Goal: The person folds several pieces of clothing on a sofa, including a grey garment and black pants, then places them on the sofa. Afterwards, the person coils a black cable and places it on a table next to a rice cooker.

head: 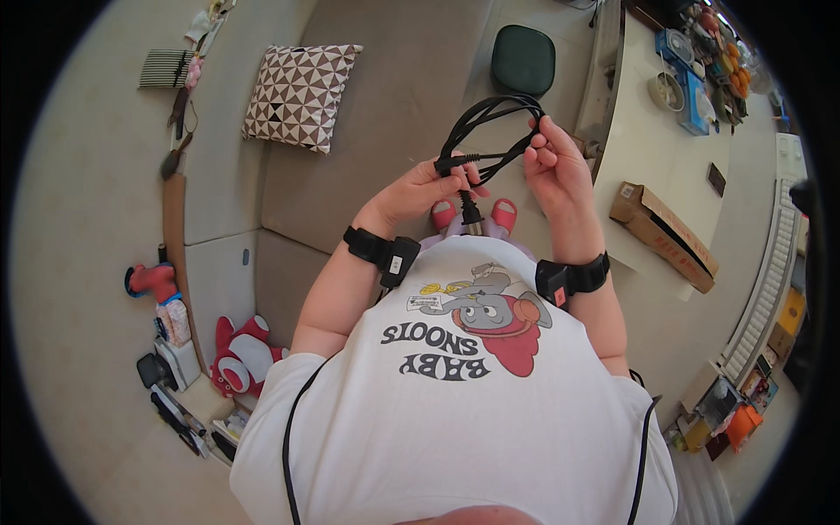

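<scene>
A black power cord (453, 134), looped into a coil, is held up between my hands in front of my waist. My left hand (436, 184) grips the bundle by its connector end, and the mains plug (470, 213) with metal prongs hangs just below those fingers. The far side of the loop is pinched at its right by the fingertips of my right hand (554, 157). Around each wrist is a black strap with a small box.
A grey-brown sofa (380, 118) with a patterned cushion (305, 95) is on the left. Beyond the cord stands a dark green stool (523, 60). At right, a white table (646, 144) bears a long cardboard box (666, 236), a bowl (665, 92) and fruit. A plush toy (246, 354) lies at lower left.
</scene>
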A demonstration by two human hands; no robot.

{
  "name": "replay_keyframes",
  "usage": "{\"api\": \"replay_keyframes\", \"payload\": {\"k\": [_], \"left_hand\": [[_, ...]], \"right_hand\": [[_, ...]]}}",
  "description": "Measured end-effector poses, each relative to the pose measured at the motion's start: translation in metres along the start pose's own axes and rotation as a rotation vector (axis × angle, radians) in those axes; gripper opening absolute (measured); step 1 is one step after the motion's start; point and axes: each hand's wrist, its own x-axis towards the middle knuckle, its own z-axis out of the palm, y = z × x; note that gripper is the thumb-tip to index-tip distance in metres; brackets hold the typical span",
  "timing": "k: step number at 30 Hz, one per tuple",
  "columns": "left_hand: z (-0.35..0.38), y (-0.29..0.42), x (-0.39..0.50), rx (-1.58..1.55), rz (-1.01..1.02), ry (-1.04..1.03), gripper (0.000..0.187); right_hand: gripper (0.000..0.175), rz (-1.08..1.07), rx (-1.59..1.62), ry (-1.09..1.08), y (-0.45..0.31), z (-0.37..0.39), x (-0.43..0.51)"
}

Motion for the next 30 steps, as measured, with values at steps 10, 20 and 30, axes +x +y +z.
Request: {"api": "replay_keyframes", "payload": {"k": [10,20,30], "left_hand": [[-0.021,-0.005,0.001,-0.264,0.06,0.387,0.024],[-0.049,0.01,0.037,-0.181,-0.103,0.455,0.023],[-0.041,0.029,0.115,-0.119,0.121,0.403,0.017]], "right_hand": [[0.014,-0.254,-0.167,-0.112,0.044,0.008,0.003],[0.032,-0.343,-0.583,-0.317,0.058,0.019,-0.016],[0.031,-0.535,-0.813,0.094,-0.008,0.021,0.034]]}}
